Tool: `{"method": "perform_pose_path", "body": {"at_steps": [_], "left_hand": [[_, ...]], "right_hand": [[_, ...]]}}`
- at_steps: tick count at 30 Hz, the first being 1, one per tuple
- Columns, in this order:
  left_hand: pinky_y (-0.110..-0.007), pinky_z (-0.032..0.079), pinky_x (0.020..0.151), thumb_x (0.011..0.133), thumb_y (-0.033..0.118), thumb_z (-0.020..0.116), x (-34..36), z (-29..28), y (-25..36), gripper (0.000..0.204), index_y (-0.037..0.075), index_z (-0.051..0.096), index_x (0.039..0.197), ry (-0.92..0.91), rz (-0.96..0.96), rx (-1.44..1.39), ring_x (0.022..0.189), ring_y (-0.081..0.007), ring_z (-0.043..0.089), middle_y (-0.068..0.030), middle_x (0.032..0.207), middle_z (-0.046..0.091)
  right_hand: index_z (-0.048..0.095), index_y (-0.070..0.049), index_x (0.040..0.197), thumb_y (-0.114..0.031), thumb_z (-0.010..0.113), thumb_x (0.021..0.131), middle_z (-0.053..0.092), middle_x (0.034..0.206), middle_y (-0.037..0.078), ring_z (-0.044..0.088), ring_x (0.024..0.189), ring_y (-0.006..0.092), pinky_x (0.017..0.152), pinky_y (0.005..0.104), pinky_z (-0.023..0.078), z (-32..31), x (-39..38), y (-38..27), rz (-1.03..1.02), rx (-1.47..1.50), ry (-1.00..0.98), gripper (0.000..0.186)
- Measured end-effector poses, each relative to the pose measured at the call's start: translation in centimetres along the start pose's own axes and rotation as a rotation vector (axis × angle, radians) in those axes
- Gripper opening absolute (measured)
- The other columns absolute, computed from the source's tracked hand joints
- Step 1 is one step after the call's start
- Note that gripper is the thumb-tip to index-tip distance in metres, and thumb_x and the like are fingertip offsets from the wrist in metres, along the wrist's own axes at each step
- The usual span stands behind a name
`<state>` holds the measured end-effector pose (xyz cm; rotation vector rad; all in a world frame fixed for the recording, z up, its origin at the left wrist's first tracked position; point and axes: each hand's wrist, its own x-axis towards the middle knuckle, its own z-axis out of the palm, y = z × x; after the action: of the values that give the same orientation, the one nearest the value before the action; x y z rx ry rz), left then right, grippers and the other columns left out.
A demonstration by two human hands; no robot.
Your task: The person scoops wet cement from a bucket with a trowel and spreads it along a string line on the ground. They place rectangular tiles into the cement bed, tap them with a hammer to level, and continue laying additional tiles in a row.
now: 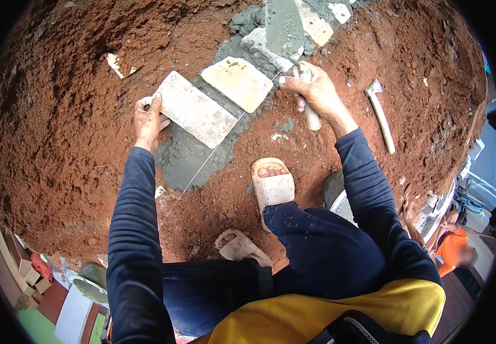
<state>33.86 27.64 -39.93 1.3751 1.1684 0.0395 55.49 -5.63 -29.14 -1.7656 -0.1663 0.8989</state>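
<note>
My left hand (149, 121) grips the left end of a pale rectangular brick (197, 109), thumb on top. The brick lies over a bed of wet grey mortar (188, 163), its right corner by a taut white string (205, 162). Just beyond it sits a yellowish, rough-edged brick (237, 82), with mortar between the two. My right hand (315, 92) is closed round the handle of a trowel (285, 28). The mortar-smeared blade points away from me, over a broken grey piece (262, 46) in the row.
A hatchet (381, 117) with a wooden handle lies on the red soil to the right. Beside my right leg stands a bucket (335, 192), partly hidden. A person in orange (451, 252) is at the far right. Wooden pieces (16, 264) are stacked at lower left.
</note>
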Motion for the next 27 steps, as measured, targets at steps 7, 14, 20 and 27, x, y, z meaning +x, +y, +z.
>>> {"method": "perform_pose_path", "body": {"at_steps": [7, 14, 20, 27], "left_hand": [[-0.053, 0.055, 0.099, 0.107, 0.047, 0.061, -0.6, 2.6, -1.4, 0.046, 0.016, 0.049, 0.139, 0.119, -0.037, -0.266, 0.12, -0.0296, 0.066, -0.0089, 0.132, 0.062], [-0.052, 0.056, 0.096, 0.109, 0.039, 0.06, -1.4, 2.8, -1.9, 0.05, 0.011, 0.049, 0.15, 0.095, -0.035, -0.276, 0.118, -0.0306, 0.068, -0.0128, 0.136, 0.065], [-0.047, 0.058, 0.094, 0.11, 0.034, 0.058, -1.3, 3.8, -2.9, 0.046, 0.009, 0.052, 0.148, 0.084, -0.018, -0.282, 0.114, -0.0277, 0.069, -0.0118, 0.131, 0.067], [-0.044, 0.059, 0.09, 0.101, 0.031, 0.072, -1.6, 2.8, -2.0, 0.053, 0.006, 0.055, 0.144, 0.024, 0.021, -0.163, 0.111, -0.024, 0.069, -0.0118, 0.122, 0.07]], "right_hand": [[0.056, -0.01, 0.092, -0.02, 0.085, 0.089, 0.054, 0.067, -0.004, 0.049, 0.046, 0.0061, 0.042, 0.0234, 0.042, -0.3, -1.0, 1.6, 0.041, 0.009, 0.002, 0.031], [0.056, -0.01, 0.095, -0.024, 0.086, 0.087, 0.053, 0.068, -0.004, 0.05, 0.046, 0.0062, 0.043, 0.024, 0.043, -0.3, -1.2, 2.0, 0.048, -0.005, -0.002, 0.034], [0.059, -0.007, 0.1, -0.024, 0.082, 0.091, 0.056, 0.07, -0.003, 0.051, 0.048, 0.0074, 0.045, 0.0258, 0.044, -0.1, -1.1, 1.5, 0.042, -0.002, 0.006, 0.03], [0.065, -0.006, 0.113, -0.03, 0.071, 0.1, 0.063, 0.08, -0.001, 0.059, 0.067, 0.0083, 0.061, 0.0255, 0.049, 0.5, -0.9, 0.2, -0.101, 0.179, 0.058, 0.028]]}}
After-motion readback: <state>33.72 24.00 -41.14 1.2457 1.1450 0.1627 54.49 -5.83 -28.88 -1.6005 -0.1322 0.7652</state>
